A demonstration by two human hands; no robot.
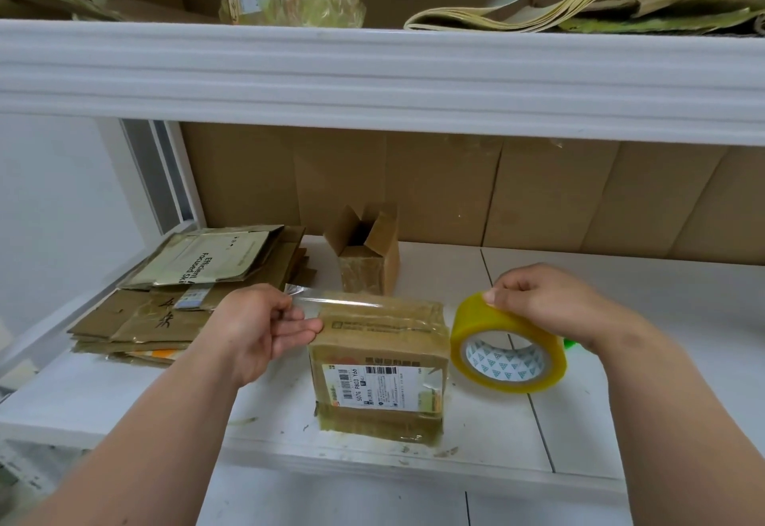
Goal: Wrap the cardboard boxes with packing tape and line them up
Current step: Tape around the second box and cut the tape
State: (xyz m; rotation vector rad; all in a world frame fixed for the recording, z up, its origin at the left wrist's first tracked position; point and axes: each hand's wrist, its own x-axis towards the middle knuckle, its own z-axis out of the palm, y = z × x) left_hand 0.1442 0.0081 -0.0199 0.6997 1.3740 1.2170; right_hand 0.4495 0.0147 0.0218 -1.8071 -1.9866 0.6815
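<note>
Yellow tape roll, its white core printed with small teal triangles. Brown cardboard box, glossy with clear tape, wearing a white label with black barcodes. White shelf, grey seams. Brown open box behind; tan flattened cardboard with black lettering.

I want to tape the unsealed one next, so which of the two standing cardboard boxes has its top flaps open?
The smaller box at the back, near the cardboard wall: its flaps stand up. The labelled box in front is closed.
</note>
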